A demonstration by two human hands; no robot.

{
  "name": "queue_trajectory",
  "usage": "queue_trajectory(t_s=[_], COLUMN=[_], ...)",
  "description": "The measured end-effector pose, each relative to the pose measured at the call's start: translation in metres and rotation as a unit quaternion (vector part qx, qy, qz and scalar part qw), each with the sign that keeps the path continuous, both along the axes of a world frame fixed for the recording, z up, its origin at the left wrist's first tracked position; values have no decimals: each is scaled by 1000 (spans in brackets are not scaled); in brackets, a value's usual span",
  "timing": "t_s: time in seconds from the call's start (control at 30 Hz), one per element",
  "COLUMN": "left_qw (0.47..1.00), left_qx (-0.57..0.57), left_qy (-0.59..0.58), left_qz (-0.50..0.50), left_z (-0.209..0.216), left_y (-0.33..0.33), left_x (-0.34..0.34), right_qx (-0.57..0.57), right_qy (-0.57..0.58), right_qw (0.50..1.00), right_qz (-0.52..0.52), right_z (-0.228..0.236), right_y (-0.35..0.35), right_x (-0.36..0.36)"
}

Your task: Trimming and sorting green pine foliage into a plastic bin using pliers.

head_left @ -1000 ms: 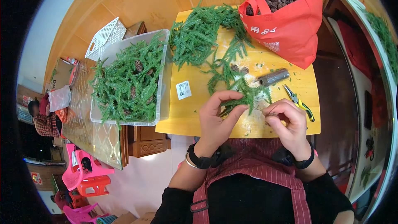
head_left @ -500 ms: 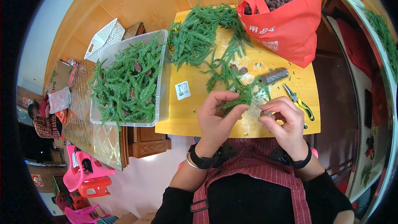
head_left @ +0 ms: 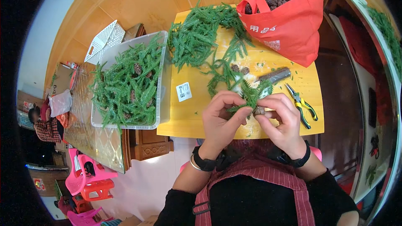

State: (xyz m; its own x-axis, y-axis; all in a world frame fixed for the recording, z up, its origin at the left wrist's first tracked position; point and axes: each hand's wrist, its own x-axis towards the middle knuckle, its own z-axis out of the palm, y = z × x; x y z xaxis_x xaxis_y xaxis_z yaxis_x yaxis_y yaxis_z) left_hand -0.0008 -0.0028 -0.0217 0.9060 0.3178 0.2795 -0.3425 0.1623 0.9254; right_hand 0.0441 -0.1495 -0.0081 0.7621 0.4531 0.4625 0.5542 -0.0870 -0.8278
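Over the front of the yellow tabletop (head_left: pixel 184 119), my left hand (head_left: pixel 224 115) pinches a green artificial pine sprig (head_left: pixel 252 94) between thumb and fingers. My right hand (head_left: pixel 281 115) has a small brown pine cone (head_left: pixel 259 111) in its fingertips, up against the sprig's lower end. Both hands nearly meet there, and the fingers hide part of where cone and sprig touch. Just beyond lie a dark wrapped roll (head_left: pixel 274 76) and a couple of loose pine cones (head_left: pixel 239 69). Yellow-and-black pliers (head_left: pixel 302 105) rest right of my right hand, jaws apart.
A clear plastic bin (head_left: pixel 164 75) of pine sprigs with cones stands at left. Loose green sprigs (head_left: pixel 201 33) are heaped at the back. A red bag (head_left: pixel 289 25) full of pine cones stands back right. A white label (head_left: pixel 183 92) lies flat. A person (head_left: pixel 46 123) is far left.
My right hand has brought the pine cone left to the base of the sprig. The sprig now stands more upright in my left fingers.
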Motion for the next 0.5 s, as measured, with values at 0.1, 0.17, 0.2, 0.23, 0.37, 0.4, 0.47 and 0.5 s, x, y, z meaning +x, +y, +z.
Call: queue_trajectory(t_s=[0.1, 0.17, 0.2, 0.23, 0.37, 0.4, 0.47, 0.5], left_qw=[999, 998, 995, 995, 990, 985, 982, 978], left_qx=[-19, -45, -71, -71, -109, -129, -144, -160], left_qy=[13, 23, 33, 33, 41, 53, 65, 77], left_qz=[-32, -48, -62, -62, -81, -102, -106, -111], left_z=[0, 0, 1, 2, 3, 2, -1, -2], left_y=[0, 0, 0, -1, -2, -1, 0, 0], left_x=[-1, -2, -3, -3, -2, -1, -2, -3], right_qx=[40, 50, 61, 61, 68, 81, 89, 96], right_qy=[57, 75, 92, 92, 87, 96, 117, 138], right_qw=[997, 996, 993, 993, 993, 991, 988, 985], right_qz=[18, 27, 37, 37, 42, 41, 37, 31], right_z=[-10, -14, -15, -16, -15, -15, -14, -13], right_y=[-2, -3, -3, -4, -5, -5, -2, -1], right_x=[1, 1, 1, 1, 0, -1, -4, -5])
